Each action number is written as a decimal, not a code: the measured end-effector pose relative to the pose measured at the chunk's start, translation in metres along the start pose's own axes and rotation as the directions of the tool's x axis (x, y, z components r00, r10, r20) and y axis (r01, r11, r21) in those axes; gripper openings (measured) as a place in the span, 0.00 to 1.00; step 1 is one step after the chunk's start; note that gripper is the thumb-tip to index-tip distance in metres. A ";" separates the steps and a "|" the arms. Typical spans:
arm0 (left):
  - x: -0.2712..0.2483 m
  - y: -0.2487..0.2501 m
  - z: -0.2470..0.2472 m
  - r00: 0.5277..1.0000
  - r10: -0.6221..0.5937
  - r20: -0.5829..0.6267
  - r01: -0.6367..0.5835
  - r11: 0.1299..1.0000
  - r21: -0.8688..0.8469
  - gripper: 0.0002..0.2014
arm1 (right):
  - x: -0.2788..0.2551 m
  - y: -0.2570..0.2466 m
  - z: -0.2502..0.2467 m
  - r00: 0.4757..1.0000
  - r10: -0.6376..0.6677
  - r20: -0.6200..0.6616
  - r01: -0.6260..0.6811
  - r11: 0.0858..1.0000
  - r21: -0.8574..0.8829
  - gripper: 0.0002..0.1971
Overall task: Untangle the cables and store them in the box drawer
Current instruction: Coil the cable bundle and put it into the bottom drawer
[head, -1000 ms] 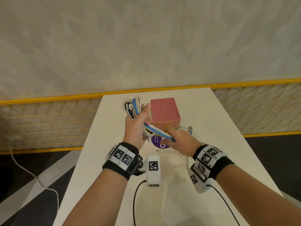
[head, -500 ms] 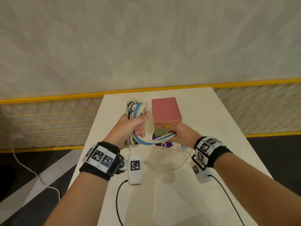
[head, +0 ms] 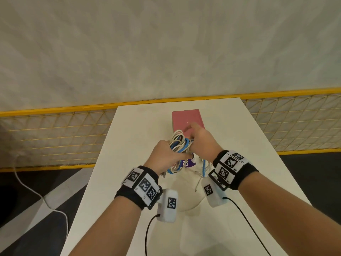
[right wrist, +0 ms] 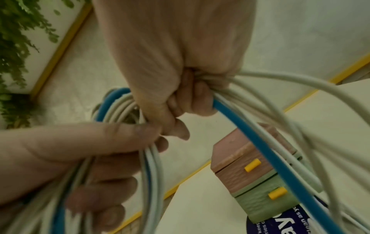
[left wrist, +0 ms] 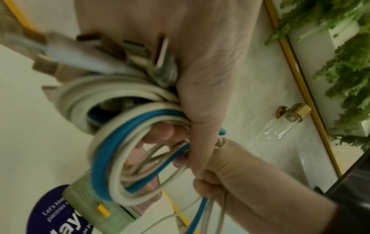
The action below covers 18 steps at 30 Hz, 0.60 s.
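1. Head view: our left hand point(head: 164, 156) grips the cables point(head: 179, 143); our right hand point(head: 201, 143) pinches strands beside it; the box point(head: 186, 119) sits just beyond both, nearer the right.
2. Left wrist: coils loop round our fingers point(left wrist: 160, 131); the drawer point(left wrist: 96, 204) lies below them.
3. Right wrist: loose strands hang past the drawer front point(right wrist: 260, 204), apparently shut.

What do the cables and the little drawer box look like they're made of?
Cables: likely rubbery plastic sheathing, smooth and matte in blue and off-white; they bend into soft loops without kinking. Box: probably plastic, maybe 3D-printed; fine ridged lines run across its pink and green drawer fronts, and the finish is dull. Its yellow knobs look like smooth plastic.
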<state>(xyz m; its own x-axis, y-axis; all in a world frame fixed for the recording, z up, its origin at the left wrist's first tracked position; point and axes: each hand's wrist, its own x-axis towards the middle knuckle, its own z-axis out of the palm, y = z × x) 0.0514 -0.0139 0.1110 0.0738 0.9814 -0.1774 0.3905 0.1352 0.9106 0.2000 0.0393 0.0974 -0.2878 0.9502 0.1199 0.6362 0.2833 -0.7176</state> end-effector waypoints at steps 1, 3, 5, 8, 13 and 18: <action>0.002 -0.002 0.000 1.000 -0.006 -0.023 0.006 1.000 0.018 0.09 | -0.001 0.000 -0.001 1.000 -0.002 0.013 0.001 0.999 0.045 0.23; 0.005 -0.006 0.000 0.996 -0.039 -0.079 0.041 0.999 0.024 0.13 | -0.005 -0.003 -0.004 0.998 -0.022 0.060 0.014 0.990 0.143 0.24; 0.007 -0.007 -0.003 0.998 -0.029 -0.061 0.032 0.999 0.039 0.09 | -0.009 -0.004 -0.009 0.993 -0.051 0.106 0.029 0.978 0.205 0.20; 0.002 -0.003 -0.011 1.000 0.020 0.014 -0.020 0.999 -0.026 0.10 | -0.019 0.006 -0.016 0.985 -0.075 0.159 0.047 0.984 0.174 0.05; 0.005 -0.017 -0.023 1.000 -0.026 0.011 0.028 0.938 -0.344 0.23 | -0.043 0.023 -0.021 0.963 -0.071 0.259 0.004 0.968 0.251 0.09; 0.005 -0.019 -0.006 0.995 -0.098 0.009 0.098 0.982 -0.162 0.26 | -0.038 0.007 -0.008 0.994 0.015 0.104 -0.049 0.942 0.332 0.13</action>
<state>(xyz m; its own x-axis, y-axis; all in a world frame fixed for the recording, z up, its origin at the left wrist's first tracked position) 0.0388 -0.0112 0.0952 0.0436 0.9620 -0.2694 0.2423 0.2515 0.9371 0.2210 0.0066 0.0935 -0.3508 0.9357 0.0368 0.3756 0.1766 -0.9098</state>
